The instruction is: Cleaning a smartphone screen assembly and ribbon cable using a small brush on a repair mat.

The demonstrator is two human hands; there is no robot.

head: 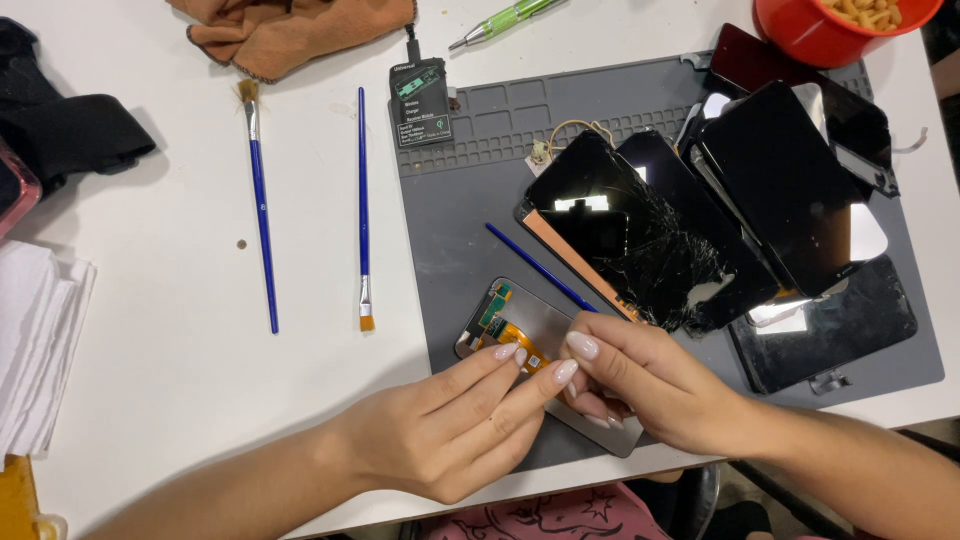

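**A:** What are the hands on?

**B:** Both meet over a phone screen panel (530,335) lying back side up at the near edge of the grey work mat (470,170). It has a silver back, with an orange flex cable (512,340) and a small green circuit strip at its upper left corner.

**A:** And the fingers?

**B:** The left hand (450,430) comes in from the lower left, its fingertips (510,352) stretched and pressed together, touching the orange cable. The right hand (650,385) comes from the lower right with its fingers curled down onto the panel, one nail (583,346) just beside the left fingertips. Whether either hand is pinching something small, I cannot tell; the fingertips hide the spot.

**A:** What lies close by?

**B:** A thin blue stick (540,267) slants across the mat, its lower end just above the right hand. Beyond it is a cracked black screen (640,240), overlapped by a pile of other dark screens (790,190) to the right.

**A:** Off the mat?

**B:** On the white counter (150,300) to the left are two blue-handled brushes, a long one (260,210) and a flat-tipped one (363,210), well apart from the hands. An orange cloth (290,30) sits at the far edge, a green pen-like tool (505,20) next to it, a red bowl (830,30) in the far right corner, and folded white paper (35,350) at the left edge.
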